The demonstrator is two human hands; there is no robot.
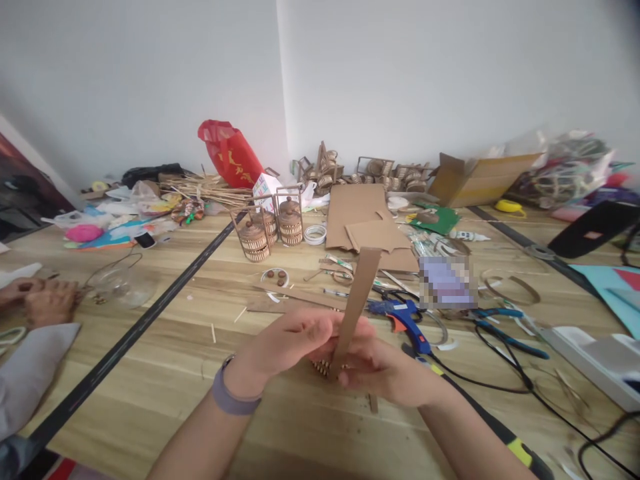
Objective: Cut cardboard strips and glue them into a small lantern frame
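Note:
Over the near middle of the table, my left hand and my right hand meet around a small brown-and-cream woven piece, mostly hidden by the fingers. A flat brown cardboard strip rises tilted from between them, its lower end against the woven piece. My right thumb lies beside that lower end, fingers closed behind the strip. My left fingers curl around the woven piece, partly hidden. Just right of the hands lies a blue glue gun. Beyond them, cardboard sheets lie flat.
Lidded woven baskets with handles stand at centre-left beside a white tape roll. Blue-handled pliers, black cables and a black-and-yellow tool lie to the right. At far left, another person's hands rest on the table.

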